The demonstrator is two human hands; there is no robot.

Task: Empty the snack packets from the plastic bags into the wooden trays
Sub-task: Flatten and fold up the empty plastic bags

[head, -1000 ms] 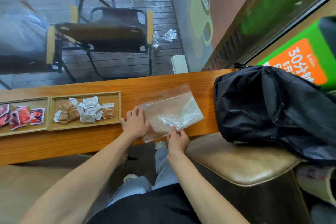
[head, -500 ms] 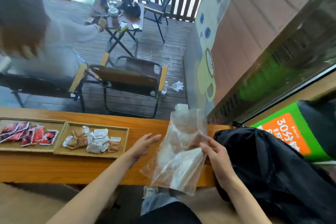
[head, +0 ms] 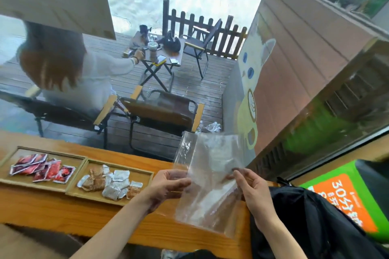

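Note:
I hold a clear plastic bag (head: 210,178) upright above the wooden counter (head: 52,210). My left hand (head: 168,185) pinches its left edge and my right hand (head: 250,187) pinches its right side. The bag looks empty. Left of it, a wooden tray (head: 145,176) holds silver and brown snack packets (head: 113,183). Further left, a second wooden tray (head: 80,166) holds red snack packets (head: 42,168).
A black backpack (head: 315,221) lies right of my right hand. A green and orange box (head: 345,197) stands behind it. Beyond the window a person sits on a deck among folding chairs (head: 164,111) and a small table (head: 157,52).
The bag lay flat on the counter under both hands a second ago. My right hand lifted it, and now my left hand also grips it. My view tilted upward.

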